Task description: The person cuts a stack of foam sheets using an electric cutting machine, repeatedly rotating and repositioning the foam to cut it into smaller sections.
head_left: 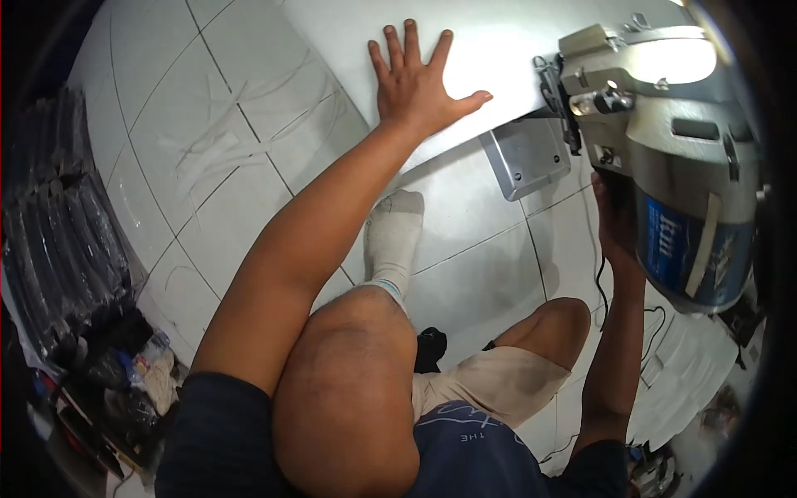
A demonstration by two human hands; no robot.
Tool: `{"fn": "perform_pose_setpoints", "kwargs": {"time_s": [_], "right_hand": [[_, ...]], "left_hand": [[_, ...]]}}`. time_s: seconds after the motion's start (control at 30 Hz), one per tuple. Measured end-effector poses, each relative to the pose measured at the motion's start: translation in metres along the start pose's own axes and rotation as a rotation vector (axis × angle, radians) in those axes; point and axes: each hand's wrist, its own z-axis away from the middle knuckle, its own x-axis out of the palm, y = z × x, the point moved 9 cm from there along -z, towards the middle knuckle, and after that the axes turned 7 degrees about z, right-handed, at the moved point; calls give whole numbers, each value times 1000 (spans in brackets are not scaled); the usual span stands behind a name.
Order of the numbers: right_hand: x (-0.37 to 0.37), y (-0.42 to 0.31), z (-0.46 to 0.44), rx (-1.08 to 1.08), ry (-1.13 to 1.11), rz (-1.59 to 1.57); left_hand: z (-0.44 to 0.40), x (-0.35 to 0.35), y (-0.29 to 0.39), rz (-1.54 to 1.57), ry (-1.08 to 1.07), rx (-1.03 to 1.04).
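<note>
My left hand (415, 95) lies flat with fingers spread on a smooth white sheet (506, 50). At the right stands a grey metal machine (681, 108) with a cylindrical motor housing and a blue label; it looks like a fabric cutting machine. Its front parts are at the sheet's right edge. Beneath the sheet's near edge shows a silver metal plate (525, 158) with screws. My right hand (618, 228) is against the machine's near left side, around a dark part there. Most of its fingers are hidden behind the housing.
White floor tiles (452, 228) bear loose pale strips (224, 145) on the left. Dark plastic-wrapped bundles (66, 241) are stacked at far left. A black cable (602, 290) runs below the machine, near white sheets (685, 378). My socked foot (394, 236) is near the sheet.
</note>
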Motion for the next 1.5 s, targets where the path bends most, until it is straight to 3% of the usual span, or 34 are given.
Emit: {"fn": "perform_pose_setpoints", "kwargs": {"time_s": [0.27, 0.33, 0.37, 0.43, 0.47, 0.53, 0.83, 0.97, 1.03, 1.07, 1.13, 1.5], "right_hand": [[16, 18, -15, 0, -105, 113], [11, 2, -23, 3, -118, 135], [8, -3, -25, 12, -122, 149], [7, -3, -28, 28, -136, 169], [9, 0, -25, 48, -138, 183], [10, -2, -27, 20, -113, 180], [16, 1, -42, -21, -38, 218], [9, -18, -47, -72, 1, 132], [13, -17, -54, -80, -6, 134], [15, -17, -56, -84, -11, 138], [12, -26, -58, -88, -13, 99], [20, -34, -82, -125, 55, 134]], "left_hand": [[2, -8, 1, 79, 13, -6], [-6, -9, -1, 69, -286, -133], [-3, 3, -5, 73, -289, -142], [-1, -8, 4, -198, 72, 20], [4, -4, 2, -201, 69, 17], [0, 1, -3, 26, -147, -78], [-2, -12, 2, 132, -246, -113], [1, -3, 3, 140, -216, -100], [3, -11, 9, -333, 93, 21], [4, -8, 7, -336, 92, 20], [3, -2, 2, 110, 4, -12], [4, -3, 5, 80, -1, -5]]}}
